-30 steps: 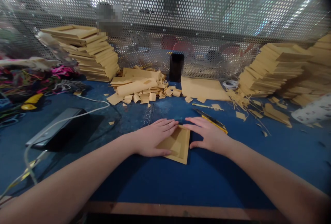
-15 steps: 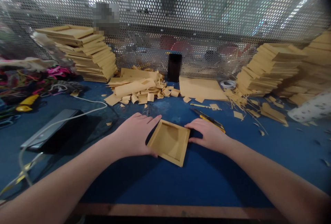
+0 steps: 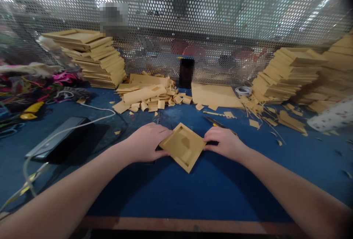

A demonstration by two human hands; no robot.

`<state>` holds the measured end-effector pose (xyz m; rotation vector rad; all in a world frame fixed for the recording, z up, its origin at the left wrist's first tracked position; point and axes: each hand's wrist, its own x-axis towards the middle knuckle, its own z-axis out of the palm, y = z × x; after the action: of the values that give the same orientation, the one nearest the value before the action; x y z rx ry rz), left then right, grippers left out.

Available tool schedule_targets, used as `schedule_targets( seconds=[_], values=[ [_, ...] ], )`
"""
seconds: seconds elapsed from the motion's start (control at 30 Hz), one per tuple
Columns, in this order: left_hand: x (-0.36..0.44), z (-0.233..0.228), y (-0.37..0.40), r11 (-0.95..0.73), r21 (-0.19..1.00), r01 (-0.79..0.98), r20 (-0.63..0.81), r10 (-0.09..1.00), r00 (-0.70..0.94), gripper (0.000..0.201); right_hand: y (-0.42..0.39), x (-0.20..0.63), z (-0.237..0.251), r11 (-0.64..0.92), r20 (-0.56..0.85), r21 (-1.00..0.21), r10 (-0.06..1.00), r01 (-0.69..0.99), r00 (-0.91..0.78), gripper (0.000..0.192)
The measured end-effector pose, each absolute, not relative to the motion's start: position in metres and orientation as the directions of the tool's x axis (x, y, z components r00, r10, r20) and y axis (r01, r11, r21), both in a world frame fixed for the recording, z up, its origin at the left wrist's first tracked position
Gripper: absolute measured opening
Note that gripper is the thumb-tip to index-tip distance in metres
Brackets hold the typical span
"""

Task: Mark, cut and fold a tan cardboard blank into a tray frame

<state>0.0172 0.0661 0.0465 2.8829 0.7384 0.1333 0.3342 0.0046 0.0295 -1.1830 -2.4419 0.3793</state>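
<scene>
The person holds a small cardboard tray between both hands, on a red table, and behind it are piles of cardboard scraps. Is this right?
Not quite: the table is blue, not red, as the head view shows. The rest holds: the left hand and right hand hold the small cardboard tray between them, with piles of cardboard scraps behind.

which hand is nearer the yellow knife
Right. The right hand holds the tray's right corner, with the knife just beyond its fingers. The left hand is at the tray's left edge, the tray lying between it and the knife.

both hands forward, palms down, fingers curled inward
</scene>
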Motion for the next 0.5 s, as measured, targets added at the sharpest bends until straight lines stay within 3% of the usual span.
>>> schedule_targets(
  seconds=[0.5],
  values=[
    [0.0156,0.0437,0.0712,-0.870,0.184,0.457,0.039,0.471,0.881,0.059,0.0052,0.3386,0.0319,0.636,0.200,-0.366,0.767,0.680,-0.609,0.013]
  ],
)
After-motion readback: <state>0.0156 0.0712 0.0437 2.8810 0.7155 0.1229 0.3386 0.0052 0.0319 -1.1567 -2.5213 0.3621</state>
